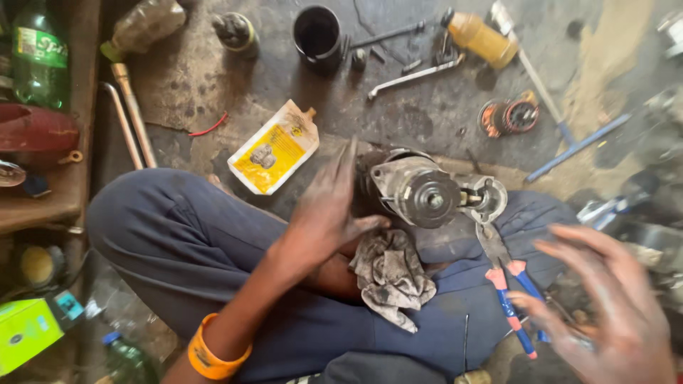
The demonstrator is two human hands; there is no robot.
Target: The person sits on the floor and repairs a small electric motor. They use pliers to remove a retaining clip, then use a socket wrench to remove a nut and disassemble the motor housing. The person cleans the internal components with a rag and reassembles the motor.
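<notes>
Greasy floor; L hand spread flat against starter motor, R hand spread, blurred, beside pliers.

A: Soft, even daylight, brightest on the sandy floor at the upper right; shadows are faint.

B: Blur?

A: The right hand is smeared by motion, the left hand slightly. Edges bend outward, and the far right looks hazy.
</notes>
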